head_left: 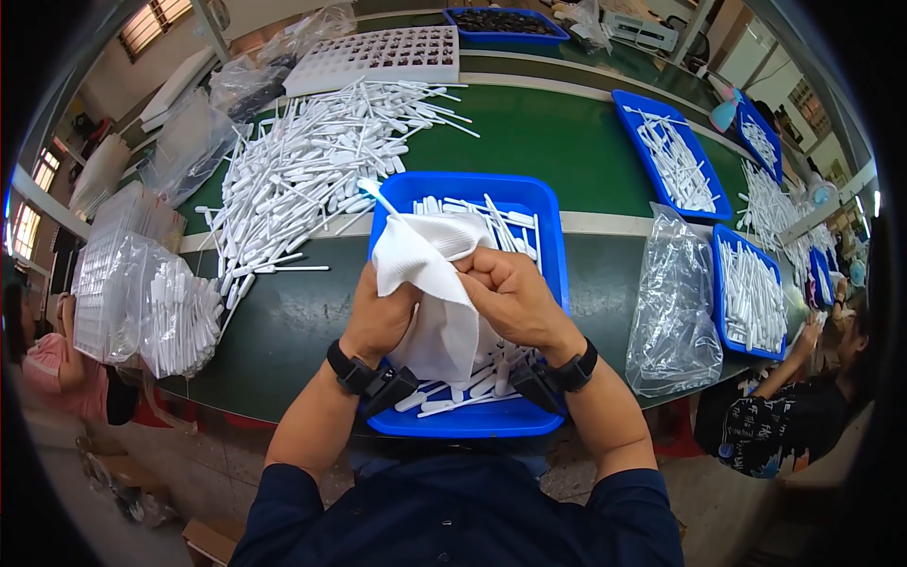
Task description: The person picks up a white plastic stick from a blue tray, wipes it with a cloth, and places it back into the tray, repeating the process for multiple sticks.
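A white ribbed cloth (442,312) is bunched between my two hands above a blue tray (548,203). My left hand (380,307) closes on the cloth's left side, its fingertips partly covered by the folds. My right hand (515,295) grips the right side with curled fingers. From the cloth's upper left a slim white plastic stick (383,200) pokes out, its tip glowing bluish white; its lower part is hidden in the cloth. Inside the tray lie many white plastic sticks (518,219), each with a wider end.
Ahead to the left is a big loose heap of white sticks (312,161), with bagged sticks (179,321) nearer. A white foam holder (378,59) stands behind it. To the right are a clear plastic bag (675,312) and more filled blue trays (746,293). People sit at both sides.
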Demonstrator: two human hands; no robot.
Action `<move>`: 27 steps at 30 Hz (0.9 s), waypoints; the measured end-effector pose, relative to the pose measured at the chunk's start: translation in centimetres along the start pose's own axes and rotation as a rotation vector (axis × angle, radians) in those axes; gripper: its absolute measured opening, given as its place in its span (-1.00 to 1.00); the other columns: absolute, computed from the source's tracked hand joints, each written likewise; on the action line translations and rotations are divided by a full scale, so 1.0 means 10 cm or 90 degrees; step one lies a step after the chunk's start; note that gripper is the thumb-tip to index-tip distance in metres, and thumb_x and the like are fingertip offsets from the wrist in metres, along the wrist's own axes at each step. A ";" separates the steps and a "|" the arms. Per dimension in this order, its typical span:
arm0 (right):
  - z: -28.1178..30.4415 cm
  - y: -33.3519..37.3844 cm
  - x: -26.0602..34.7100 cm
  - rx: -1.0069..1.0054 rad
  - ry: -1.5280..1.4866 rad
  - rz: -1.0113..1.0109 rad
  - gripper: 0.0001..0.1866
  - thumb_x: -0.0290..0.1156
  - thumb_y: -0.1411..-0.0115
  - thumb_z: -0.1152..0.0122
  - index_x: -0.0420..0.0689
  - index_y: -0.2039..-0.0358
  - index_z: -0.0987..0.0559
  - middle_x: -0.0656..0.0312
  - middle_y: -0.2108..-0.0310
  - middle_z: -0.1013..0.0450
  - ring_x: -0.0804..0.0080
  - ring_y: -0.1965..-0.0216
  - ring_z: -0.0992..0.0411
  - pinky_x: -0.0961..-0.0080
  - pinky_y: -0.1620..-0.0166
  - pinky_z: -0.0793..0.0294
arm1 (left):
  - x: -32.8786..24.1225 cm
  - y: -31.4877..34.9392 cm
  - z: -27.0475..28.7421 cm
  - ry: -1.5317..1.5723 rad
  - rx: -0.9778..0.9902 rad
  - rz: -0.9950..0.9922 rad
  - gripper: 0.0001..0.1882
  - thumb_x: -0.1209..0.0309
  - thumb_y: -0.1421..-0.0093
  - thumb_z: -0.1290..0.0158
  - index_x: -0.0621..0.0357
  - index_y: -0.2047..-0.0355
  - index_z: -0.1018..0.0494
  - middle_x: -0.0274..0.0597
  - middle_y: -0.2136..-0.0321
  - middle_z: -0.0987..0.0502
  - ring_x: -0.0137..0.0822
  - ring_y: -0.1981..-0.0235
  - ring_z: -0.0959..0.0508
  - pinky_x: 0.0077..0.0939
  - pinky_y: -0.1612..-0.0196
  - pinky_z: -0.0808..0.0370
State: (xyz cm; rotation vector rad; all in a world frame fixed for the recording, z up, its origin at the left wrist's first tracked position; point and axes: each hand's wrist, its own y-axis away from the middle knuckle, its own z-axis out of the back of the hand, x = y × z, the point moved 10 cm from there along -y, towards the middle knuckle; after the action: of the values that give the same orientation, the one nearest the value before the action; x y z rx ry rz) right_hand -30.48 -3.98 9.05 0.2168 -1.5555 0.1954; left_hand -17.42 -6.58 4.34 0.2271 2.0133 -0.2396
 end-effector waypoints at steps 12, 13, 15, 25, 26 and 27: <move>-0.03 -0.04 -0.05 0.021 0.039 0.029 -0.82 -0.47 -0.21 -0.16 -0.29 0.22 -0.58 0.47 0.60 -0.40 0.80 0.57 -0.25 0.71 0.49 -0.22 | -0.03 -0.01 -0.05 0.027 0.003 0.012 -0.69 0.65 -0.19 0.00 0.22 0.04 -0.46 -0.27 0.18 -0.56 -0.44 0.15 -0.54 -0.54 0.10 -0.49; -0.09 -0.06 -0.08 0.022 0.044 0.027 -0.82 -0.47 -0.21 -0.16 -0.29 0.22 -0.58 0.47 0.60 -0.40 0.80 0.57 -0.25 0.71 0.49 -0.22 | -0.08 0.02 -0.03 -0.008 -0.005 0.002 -0.71 0.64 -0.19 0.00 0.22 0.06 -0.48 -0.28 0.19 -0.57 -0.45 0.17 -0.54 -0.55 0.12 -0.49; -0.10 -0.05 -0.05 0.012 0.023 0.125 -0.79 -0.46 -0.20 -0.15 -0.28 0.18 -0.57 0.44 0.57 -0.44 0.77 0.53 -0.30 0.69 0.44 -0.29 | -0.12 0.02 -0.09 -0.089 -0.016 -0.011 -0.75 0.63 -0.20 0.00 0.22 0.12 -0.51 -0.30 0.22 -0.59 -0.47 0.20 -0.55 -0.56 0.14 -0.49; 0.20 0.00 0.02 -0.059 0.145 0.033 -0.77 -0.43 -0.28 -0.06 -0.23 0.11 -0.57 0.35 0.43 -0.51 0.71 0.36 -0.38 0.68 0.25 -0.37 | -0.23 0.04 -0.16 -0.253 0.019 -0.074 -0.80 0.55 -0.18 -0.05 0.21 0.18 -0.55 -0.29 0.31 -0.62 -0.49 0.30 -0.58 -0.56 0.25 -0.51; 0.15 0.01 0.07 -0.072 0.081 0.076 -0.77 -0.40 -0.29 -0.07 -0.23 0.14 -0.58 0.36 0.43 -0.50 0.71 0.37 -0.37 0.70 0.27 -0.35 | -0.14 0.07 -0.29 -0.320 0.084 -0.038 -0.80 0.55 -0.20 -0.04 0.21 0.17 -0.55 -0.29 0.30 -0.62 -0.50 0.28 -0.57 -0.57 0.23 -0.50; 0.11 0.03 0.13 -0.085 0.018 0.119 -0.77 -0.36 -0.30 -0.08 -0.22 0.16 -0.59 0.36 0.44 -0.49 0.71 0.38 -0.36 0.71 0.29 -0.33 | -0.05 0.10 -0.40 -0.386 0.150 -0.001 -0.79 0.55 -0.21 -0.02 0.22 0.16 -0.55 -0.29 0.28 -0.62 -0.51 0.25 -0.57 -0.58 0.21 -0.50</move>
State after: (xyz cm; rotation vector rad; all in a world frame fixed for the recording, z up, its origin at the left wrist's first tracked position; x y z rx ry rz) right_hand -31.60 -4.04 10.34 -0.0368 -1.5549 0.2393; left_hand -20.35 -4.53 6.47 0.2632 1.3836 -0.4859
